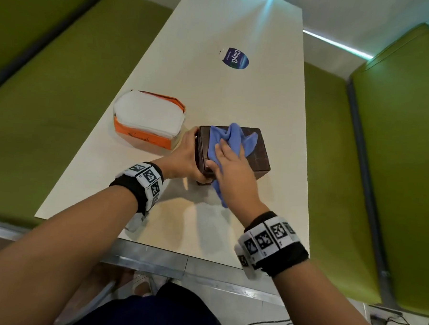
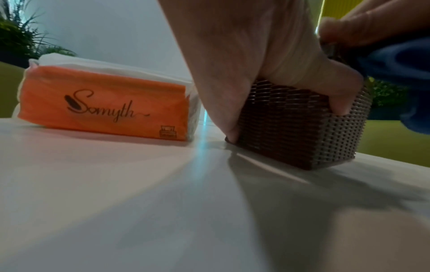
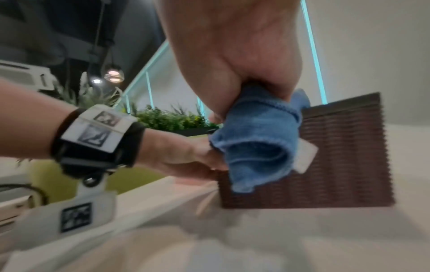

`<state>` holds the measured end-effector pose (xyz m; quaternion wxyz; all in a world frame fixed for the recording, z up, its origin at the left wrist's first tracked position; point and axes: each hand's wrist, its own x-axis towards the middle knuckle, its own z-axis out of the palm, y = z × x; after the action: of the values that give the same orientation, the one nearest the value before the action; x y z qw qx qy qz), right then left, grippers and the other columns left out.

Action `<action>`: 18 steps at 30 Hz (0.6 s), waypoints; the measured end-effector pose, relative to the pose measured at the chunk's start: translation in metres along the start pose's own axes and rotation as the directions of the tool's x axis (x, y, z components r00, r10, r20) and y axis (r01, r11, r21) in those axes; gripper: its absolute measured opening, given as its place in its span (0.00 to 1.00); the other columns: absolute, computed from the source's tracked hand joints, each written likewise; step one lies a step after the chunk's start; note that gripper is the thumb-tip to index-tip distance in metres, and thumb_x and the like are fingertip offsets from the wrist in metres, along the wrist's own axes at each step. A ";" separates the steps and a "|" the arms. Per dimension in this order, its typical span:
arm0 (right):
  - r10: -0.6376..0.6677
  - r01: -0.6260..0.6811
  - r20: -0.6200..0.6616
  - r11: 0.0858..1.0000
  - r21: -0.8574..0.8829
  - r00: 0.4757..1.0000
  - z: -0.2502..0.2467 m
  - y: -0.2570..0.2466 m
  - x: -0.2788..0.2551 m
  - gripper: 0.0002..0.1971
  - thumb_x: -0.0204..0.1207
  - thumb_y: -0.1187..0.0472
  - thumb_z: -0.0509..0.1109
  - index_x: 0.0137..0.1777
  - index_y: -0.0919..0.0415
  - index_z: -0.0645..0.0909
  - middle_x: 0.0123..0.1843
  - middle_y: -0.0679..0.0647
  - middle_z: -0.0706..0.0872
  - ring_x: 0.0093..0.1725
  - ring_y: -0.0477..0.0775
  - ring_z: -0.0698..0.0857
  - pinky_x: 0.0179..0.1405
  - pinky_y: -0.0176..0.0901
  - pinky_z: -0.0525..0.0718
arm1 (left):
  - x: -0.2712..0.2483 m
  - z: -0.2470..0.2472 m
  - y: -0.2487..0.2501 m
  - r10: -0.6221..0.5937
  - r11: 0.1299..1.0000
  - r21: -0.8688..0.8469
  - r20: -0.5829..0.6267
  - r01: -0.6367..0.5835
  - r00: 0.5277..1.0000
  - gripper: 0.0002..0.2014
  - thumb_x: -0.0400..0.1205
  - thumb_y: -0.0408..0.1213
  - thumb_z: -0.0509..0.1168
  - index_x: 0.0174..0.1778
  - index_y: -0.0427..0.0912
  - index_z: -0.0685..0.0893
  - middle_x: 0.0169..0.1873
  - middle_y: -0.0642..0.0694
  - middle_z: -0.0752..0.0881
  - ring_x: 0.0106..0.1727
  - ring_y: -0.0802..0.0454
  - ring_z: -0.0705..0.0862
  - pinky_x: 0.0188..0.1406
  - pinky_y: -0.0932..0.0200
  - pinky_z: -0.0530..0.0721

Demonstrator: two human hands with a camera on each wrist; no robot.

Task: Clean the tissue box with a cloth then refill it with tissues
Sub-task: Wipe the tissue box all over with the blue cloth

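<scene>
A dark brown woven tissue box [image 1: 256, 152] [image 2: 286, 125] [image 3: 344, 152] stands on the cream table [image 1: 212, 92]. My left hand [image 1: 186, 158] [image 2: 256, 60] grips its near left end, thumb on the near side and fingers along the far side. A blue cloth [image 1: 232, 143] [image 3: 258, 139] [image 2: 395, 70] lies over the box top and hangs down its near corner. My right hand [image 1: 233, 163] [image 3: 237, 60] presses on the cloth, holding it against the box. An orange pack of white tissues [image 1: 148, 121] [image 2: 104, 103] sits just left of the box.
A round blue-and-white sticker [image 1: 234, 58] lies further up the table. Green bench seats [image 1: 51, 84] run along both long sides. The table's near edge [image 1: 179, 250] is close to my body. Plants [image 3: 172, 119] stand in the background.
</scene>
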<state>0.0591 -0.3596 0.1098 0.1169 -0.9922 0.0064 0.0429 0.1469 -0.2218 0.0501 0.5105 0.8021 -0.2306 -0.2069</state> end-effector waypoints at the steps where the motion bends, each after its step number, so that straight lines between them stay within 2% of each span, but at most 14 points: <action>1: -0.037 0.038 0.029 0.999 -0.039 0.999 0.000 0.006 -0.001 0.33 0.83 0.41 0.39 0.81 0.57 0.65 0.85 0.52 0.61 0.86 0.60 0.53 0.85 0.51 0.53 | -0.001 0.000 0.000 0.000 1.000 0.000 -0.003 0.000 1.000 0.70 0.45 0.55 0.79 0.81 0.38 0.48 0.73 0.44 0.63 0.74 0.54 0.67 0.68 0.68 0.65; 2: -0.023 0.025 0.035 0.999 -0.046 0.999 -0.003 0.017 0.001 0.32 0.84 0.43 0.38 0.82 0.55 0.64 0.86 0.52 0.59 0.86 0.60 0.53 0.85 0.52 0.54 | -0.002 -0.001 0.002 0.001 1.000 -0.001 -0.006 -0.001 1.000 0.70 0.45 0.54 0.79 0.81 0.38 0.48 0.72 0.46 0.63 0.74 0.55 0.67 0.69 0.67 0.65; 4: 0.072 -0.072 -0.015 0.997 0.009 0.997 -0.016 0.036 0.003 0.25 0.87 0.48 0.48 0.82 0.54 0.64 0.86 0.52 0.59 0.86 0.59 0.54 0.85 0.53 0.53 | -0.001 -0.001 0.001 -0.006 1.000 -0.024 -0.001 0.006 1.000 0.71 0.46 0.51 0.82 0.81 0.38 0.48 0.71 0.48 0.62 0.73 0.56 0.65 0.70 0.66 0.64; 6: 0.117 -0.117 -0.016 0.993 0.003 0.993 -0.025 0.035 -0.004 0.25 0.87 0.50 0.52 0.82 0.56 0.62 0.86 0.55 0.58 0.86 0.58 0.53 0.85 0.54 0.48 | 0.000 0.000 0.001 -0.012 1.000 -0.027 0.007 0.012 1.000 0.71 0.45 0.52 0.81 0.81 0.38 0.48 0.72 0.48 0.62 0.75 0.56 0.64 0.70 0.65 0.64; 8: 0.094 -0.091 0.033 0.992 -0.086 0.995 -0.020 0.021 -0.015 0.24 0.88 0.56 0.53 0.83 0.56 0.59 0.87 0.57 0.54 0.86 0.58 0.50 0.85 0.57 0.47 | -0.001 0.000 0.001 -0.016 1.000 -0.015 0.024 0.016 1.000 0.71 0.45 0.53 0.81 0.81 0.39 0.47 0.74 0.45 0.62 0.76 0.55 0.64 0.71 0.65 0.64; 10: 0.066 -0.059 0.039 0.986 -0.157 0.997 -0.010 0.016 -0.017 0.26 0.87 0.63 0.54 0.84 0.52 0.56 0.87 0.58 0.50 0.86 0.59 0.46 0.85 0.60 0.50 | -0.001 -0.001 0.002 -0.026 1.000 0.001 0.032 0.026 0.999 0.72 0.46 0.53 0.81 0.81 0.39 0.46 0.75 0.43 0.62 0.77 0.53 0.64 0.74 0.62 0.65; 12: 0.159 -0.159 0.015 0.987 -0.021 0.987 -0.013 0.022 0.001 0.24 0.87 0.59 0.53 0.83 0.54 0.59 0.87 0.55 0.53 0.86 0.62 0.48 0.84 0.55 0.56 | 0.001 0.000 0.001 -0.056 0.998 -0.013 0.018 0.056 0.998 0.72 0.47 0.52 0.83 0.82 0.41 0.45 0.75 0.43 0.61 0.78 0.51 0.65 0.79 0.54 0.67; 14: 0.220 -0.220 0.000 0.975 0.021 0.976 -0.016 0.024 0.017 0.23 0.88 0.53 0.51 0.81 0.57 0.63 0.86 0.53 0.58 0.85 0.64 0.52 0.81 0.52 0.63 | 0.002 0.000 -0.001 -0.057 0.998 -0.017 0.002 0.057 0.998 0.72 0.47 0.50 0.84 0.82 0.42 0.45 0.75 0.45 0.60 0.78 0.49 0.65 0.80 0.49 0.68; 17: 0.224 -0.223 0.016 0.973 -0.056 0.974 -0.010 0.009 0.018 0.26 0.87 0.50 0.52 0.82 0.60 0.61 0.86 0.53 0.58 0.85 0.67 0.51 0.81 0.51 0.59 | 0.002 0.004 0.000 -0.053 0.999 0.012 -0.048 0.053 0.997 0.70 0.49 0.47 0.82 0.82 0.37 0.46 0.72 0.42 0.62 0.75 0.51 0.64 0.76 0.60 0.66; 18: 0.215 -0.214 0.014 0.976 -0.049 0.977 -0.008 0.000 0.016 0.28 0.86 0.49 0.53 0.83 0.62 0.60 0.86 0.53 0.58 0.84 0.68 0.51 0.81 0.52 0.58 | 0.001 0.004 0.001 -0.049 0.998 0.023 -0.066 0.050 0.997 0.69 0.48 0.48 0.81 0.82 0.36 0.47 0.70 0.43 0.62 0.73 0.52 0.65 0.74 0.60 0.66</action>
<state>0.0760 -0.3617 0.1156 0.0880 -0.9878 0.1112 0.0647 0.1453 -0.2261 0.0495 0.5025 0.8202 -0.1964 -0.1902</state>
